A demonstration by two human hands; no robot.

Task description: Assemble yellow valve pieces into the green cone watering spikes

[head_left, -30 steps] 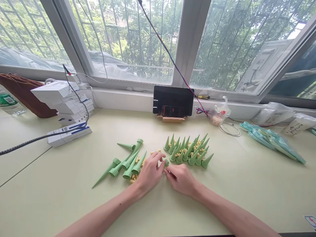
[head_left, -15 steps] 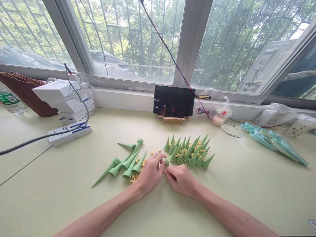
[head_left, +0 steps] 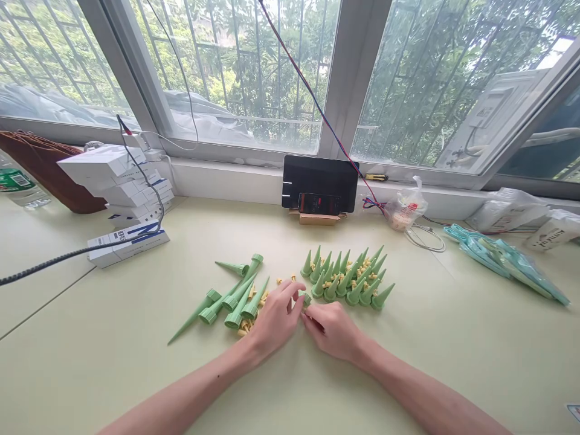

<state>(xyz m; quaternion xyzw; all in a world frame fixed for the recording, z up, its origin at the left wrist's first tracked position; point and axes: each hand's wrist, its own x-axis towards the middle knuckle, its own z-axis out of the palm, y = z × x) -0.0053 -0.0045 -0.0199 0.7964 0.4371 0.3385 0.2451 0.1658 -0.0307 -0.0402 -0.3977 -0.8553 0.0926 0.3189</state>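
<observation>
My left hand (head_left: 281,311) is closed around a green spike (head_left: 307,298), of which only the ribbed end shows between the fingers. Pressed close to it, my right hand (head_left: 333,329) is pinched; what its fingertips hold is hidden. Loose green spikes (head_left: 235,297) lie in a pile left of my left hand, with small yellow pieces (head_left: 246,327) among them and partly under the wrist. Beyond my right hand, several green cones (head_left: 345,281) stand upright in rows, points up, with yellow pieces between them.
White boxes (head_left: 129,181) are stacked at the left, beside a black cable. A tablet (head_left: 317,175) with a phone (head_left: 319,204) before it leans at the window. Bagged teal items (head_left: 507,263) lie at the right, past a plastic bag (head_left: 405,208) and a coiled white cable.
</observation>
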